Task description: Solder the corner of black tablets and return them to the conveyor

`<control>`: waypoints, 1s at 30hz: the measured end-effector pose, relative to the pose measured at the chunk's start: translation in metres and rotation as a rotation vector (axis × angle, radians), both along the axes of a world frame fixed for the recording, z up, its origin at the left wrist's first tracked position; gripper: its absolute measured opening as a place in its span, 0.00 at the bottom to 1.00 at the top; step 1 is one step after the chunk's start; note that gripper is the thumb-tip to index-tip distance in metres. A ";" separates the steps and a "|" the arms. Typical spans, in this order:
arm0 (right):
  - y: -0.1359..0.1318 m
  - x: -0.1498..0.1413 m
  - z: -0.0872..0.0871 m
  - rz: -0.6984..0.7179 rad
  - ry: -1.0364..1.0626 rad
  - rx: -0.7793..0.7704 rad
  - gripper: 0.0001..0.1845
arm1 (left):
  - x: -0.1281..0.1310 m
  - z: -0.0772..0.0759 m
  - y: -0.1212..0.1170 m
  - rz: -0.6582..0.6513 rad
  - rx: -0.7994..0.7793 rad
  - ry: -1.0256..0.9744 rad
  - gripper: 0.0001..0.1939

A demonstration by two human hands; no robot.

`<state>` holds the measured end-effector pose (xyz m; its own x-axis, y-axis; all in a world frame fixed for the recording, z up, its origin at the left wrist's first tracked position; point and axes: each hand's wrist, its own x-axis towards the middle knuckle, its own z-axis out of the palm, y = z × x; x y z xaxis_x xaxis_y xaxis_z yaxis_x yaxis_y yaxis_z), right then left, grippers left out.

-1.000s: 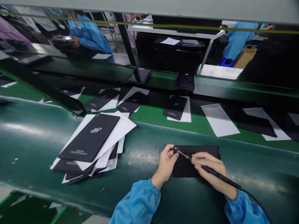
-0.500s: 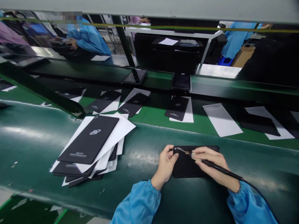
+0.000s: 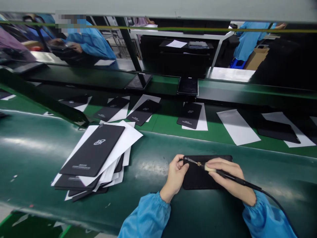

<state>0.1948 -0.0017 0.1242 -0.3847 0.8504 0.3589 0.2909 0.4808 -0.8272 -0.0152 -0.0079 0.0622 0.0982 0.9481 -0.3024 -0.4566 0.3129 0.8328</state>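
Observation:
A black tablet back cover (image 3: 201,178) lies inner side up on the green bench before me. My left hand (image 3: 175,175) grips its upper left corner between thumb and fingers. In my right hand (image 3: 229,177) is a soldering iron (image 3: 237,180), held like a pen, its metal tip pointing left at that same corner. Whether the tip touches the cover I cannot tell. To the left rises a stack of black back covers (image 3: 95,150) interleaved with white sheets (image 3: 130,135); the top cover shows a pale logo.
Beyond the bench runs a green belt (image 3: 163,122) carrying several back covers (image 3: 190,115) on white sheets. Two dark tablets (image 3: 188,86) lie on a second belt behind it. A green post (image 3: 44,99) slants in from the left. Co-workers in blue (image 3: 94,41) are across the line.
My right hand and the soldering iron have shifted slightly right, away from the corner. Covers on the near belt have moved a little right, the tablets behind a little left.

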 end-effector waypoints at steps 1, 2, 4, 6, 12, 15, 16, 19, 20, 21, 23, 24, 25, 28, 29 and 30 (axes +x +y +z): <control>-0.002 -0.001 -0.002 -0.017 0.009 -0.003 0.08 | 0.000 0.000 0.000 0.000 0.000 0.001 0.17; -0.003 -0.002 -0.003 -0.025 0.013 -0.009 0.07 | 0.000 0.000 0.000 0.000 0.000 0.004 0.17; -0.003 -0.004 -0.005 -0.028 0.014 -0.019 0.08 | 0.000 0.000 0.000 0.000 -0.003 0.009 0.17; -0.003 -0.005 -0.006 -0.023 0.009 -0.019 0.08 | 0.000 0.001 0.000 0.001 -0.005 0.010 0.17; -0.002 -0.006 -0.008 -0.022 0.019 -0.034 0.08 | 0.000 0.003 0.000 -0.002 -0.014 -0.005 0.18; -0.003 -0.006 -0.009 -0.015 0.027 -0.032 0.08 | 0.000 0.003 0.000 -0.004 -0.015 -0.008 0.18; -0.003 -0.007 -0.009 -0.013 0.029 -0.034 0.08 | 0.000 0.004 0.001 -0.005 -0.013 -0.008 0.18; -0.002 -0.007 -0.009 -0.012 0.030 -0.038 0.08 | 0.000 0.005 0.001 -0.009 -0.010 0.003 0.17; -0.002 -0.007 -0.008 -0.011 0.028 -0.036 0.08 | 0.000 0.005 0.001 -0.010 -0.009 0.007 0.17; -0.001 -0.007 -0.008 -0.009 0.024 -0.032 0.08 | 0.000 0.005 0.000 -0.011 -0.008 0.010 0.17; -0.002 -0.006 -0.008 -0.011 0.018 -0.018 0.08 | 0.000 0.005 0.000 -0.010 -0.005 0.013 0.17; -0.003 -0.006 -0.008 -0.021 0.017 -0.007 0.07 | 0.000 0.005 0.000 -0.009 -0.004 0.013 0.17; -0.005 -0.006 -0.007 -0.044 0.016 0.009 0.07 | 0.000 0.004 0.000 -0.008 -0.004 0.013 0.17; -0.015 -0.008 -0.009 -0.191 0.012 0.100 0.05 | 0.001 0.003 0.000 0.007 -0.008 0.015 0.16; -0.018 -0.009 -0.010 -0.247 0.010 0.142 0.04 | 0.001 0.002 0.000 0.015 -0.010 0.016 0.16; -0.021 -0.012 -0.012 -0.295 0.008 0.182 0.04 | 0.001 0.002 0.000 0.024 -0.011 0.016 0.17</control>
<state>0.1832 -0.0228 0.1126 -0.1285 0.8465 0.5167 0.4335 0.5165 -0.7384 -0.0139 -0.0077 0.0643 0.0709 0.9466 -0.3146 -0.4506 0.3118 0.8365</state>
